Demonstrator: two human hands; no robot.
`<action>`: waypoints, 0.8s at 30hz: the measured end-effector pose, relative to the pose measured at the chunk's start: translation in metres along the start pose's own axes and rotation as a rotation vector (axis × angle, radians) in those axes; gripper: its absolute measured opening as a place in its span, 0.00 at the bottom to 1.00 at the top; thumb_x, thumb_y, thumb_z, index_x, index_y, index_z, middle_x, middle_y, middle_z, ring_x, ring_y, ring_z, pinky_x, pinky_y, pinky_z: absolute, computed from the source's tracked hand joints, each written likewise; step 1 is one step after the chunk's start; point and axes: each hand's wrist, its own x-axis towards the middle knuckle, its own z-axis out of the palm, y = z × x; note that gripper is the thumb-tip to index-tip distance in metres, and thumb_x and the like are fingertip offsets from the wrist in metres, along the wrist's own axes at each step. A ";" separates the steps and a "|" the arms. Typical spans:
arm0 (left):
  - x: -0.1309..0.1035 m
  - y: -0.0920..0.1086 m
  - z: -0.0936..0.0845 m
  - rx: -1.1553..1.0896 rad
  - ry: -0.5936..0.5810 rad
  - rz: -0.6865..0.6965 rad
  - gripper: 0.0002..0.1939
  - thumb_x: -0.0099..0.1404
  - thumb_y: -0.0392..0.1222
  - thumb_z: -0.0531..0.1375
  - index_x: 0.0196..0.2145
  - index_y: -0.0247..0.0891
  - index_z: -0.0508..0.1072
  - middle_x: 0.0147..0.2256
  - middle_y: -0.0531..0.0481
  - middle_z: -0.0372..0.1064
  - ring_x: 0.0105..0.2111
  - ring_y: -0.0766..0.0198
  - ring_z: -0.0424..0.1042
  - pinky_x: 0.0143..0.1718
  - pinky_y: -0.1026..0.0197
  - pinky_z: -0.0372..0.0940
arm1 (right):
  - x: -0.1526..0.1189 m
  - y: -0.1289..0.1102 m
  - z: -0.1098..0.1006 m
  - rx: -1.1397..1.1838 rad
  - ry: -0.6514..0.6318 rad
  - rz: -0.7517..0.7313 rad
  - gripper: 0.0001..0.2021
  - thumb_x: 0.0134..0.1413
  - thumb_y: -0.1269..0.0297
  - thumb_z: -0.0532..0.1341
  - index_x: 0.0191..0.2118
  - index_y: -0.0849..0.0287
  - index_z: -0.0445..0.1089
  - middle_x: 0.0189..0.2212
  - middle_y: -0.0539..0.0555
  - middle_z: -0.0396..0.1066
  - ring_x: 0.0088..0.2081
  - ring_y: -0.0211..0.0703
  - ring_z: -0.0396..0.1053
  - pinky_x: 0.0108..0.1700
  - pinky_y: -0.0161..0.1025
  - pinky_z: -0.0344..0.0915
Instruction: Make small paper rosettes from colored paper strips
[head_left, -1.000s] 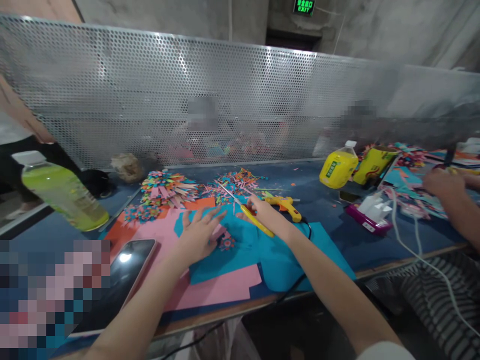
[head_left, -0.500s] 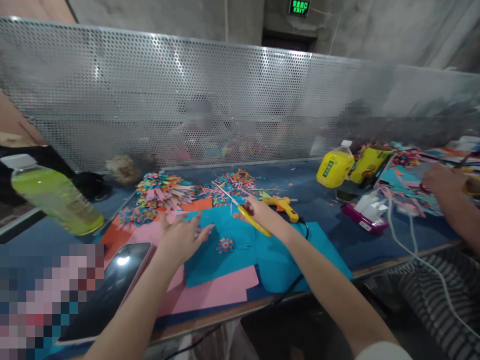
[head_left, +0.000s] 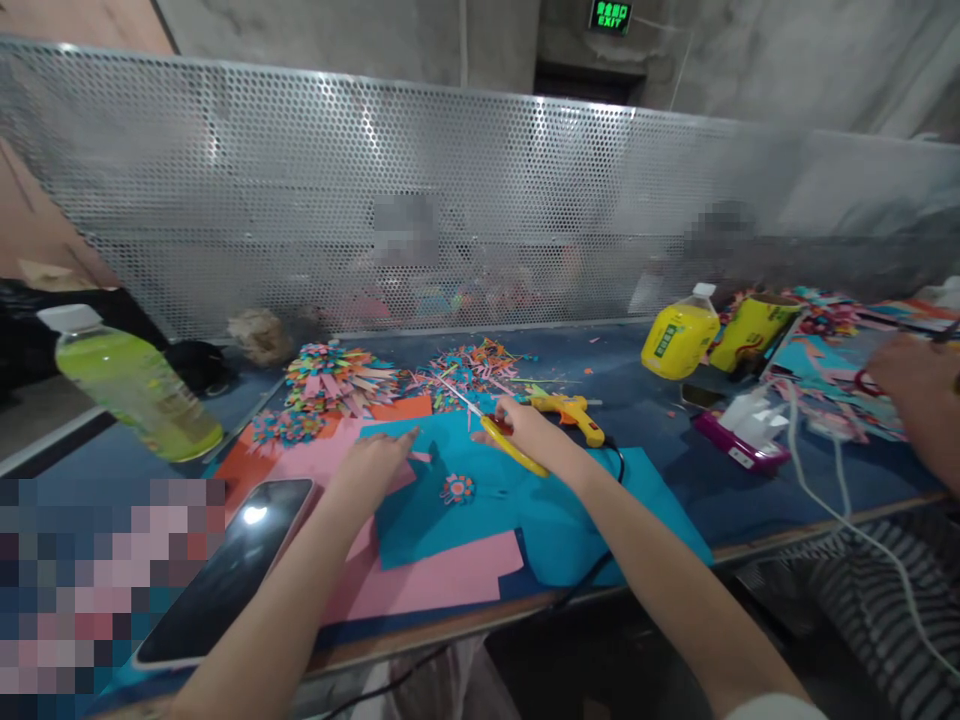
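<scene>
My left hand reaches over the blue sheet, its fingers drawn together at a short pink paper strip. The strip pokes out beside the fingertips, and the exact contact is partly hidden. In my right hand are yellow-handled scissors, their blades pointing up and left toward a heap of cut paper strips. A small blue, orange and pink paper flower lies on the blue sheet between my hands. Behind my right hand rests a yellow glue gun.
A phone and a green drink bottle are at the left. Fringed paper flowers stand behind my left hand. A yellow bottle, a purple tissue pack and a white cable are rightward. Another person's hand works at far right.
My left hand's spread fingers have come together near the pink strip. My right hand keeps the scissors in about the same place. The whole view has shifted slightly.
</scene>
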 end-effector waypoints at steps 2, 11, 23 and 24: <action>0.002 0.001 0.001 -0.003 0.021 -0.008 0.30 0.55 0.23 0.48 0.55 0.37 0.60 0.37 0.38 0.72 0.40 0.56 0.70 0.38 0.58 0.61 | -0.001 -0.001 -0.001 0.004 0.010 0.002 0.21 0.40 0.47 0.61 0.34 0.58 0.59 0.25 0.47 0.62 0.24 0.35 0.58 0.25 0.32 0.54; 0.002 0.000 0.005 0.038 0.087 0.037 0.26 0.57 0.24 0.48 0.53 0.33 0.63 0.39 0.36 0.71 0.42 0.52 0.69 0.39 0.55 0.61 | -0.002 -0.004 -0.004 -0.004 -0.021 0.020 0.20 0.41 0.46 0.60 0.32 0.56 0.58 0.24 0.47 0.62 0.23 0.36 0.58 0.25 0.33 0.54; 0.003 -0.009 0.007 -0.282 0.266 -0.056 0.13 0.60 0.35 0.49 0.36 0.36 0.73 0.37 0.40 0.71 0.42 0.53 0.67 0.41 0.55 0.61 | -0.003 -0.006 -0.005 0.002 -0.029 0.022 0.19 0.42 0.48 0.60 0.33 0.56 0.57 0.23 0.46 0.62 0.23 0.36 0.59 0.25 0.33 0.54; 0.002 -0.009 0.006 -0.393 0.337 -0.102 0.12 0.60 0.37 0.50 0.34 0.36 0.73 0.36 0.41 0.71 0.40 0.54 0.68 0.40 0.56 0.61 | -0.003 -0.006 -0.005 0.013 -0.018 0.015 0.19 0.42 0.48 0.60 0.34 0.56 0.57 0.23 0.46 0.62 0.23 0.36 0.60 0.25 0.33 0.54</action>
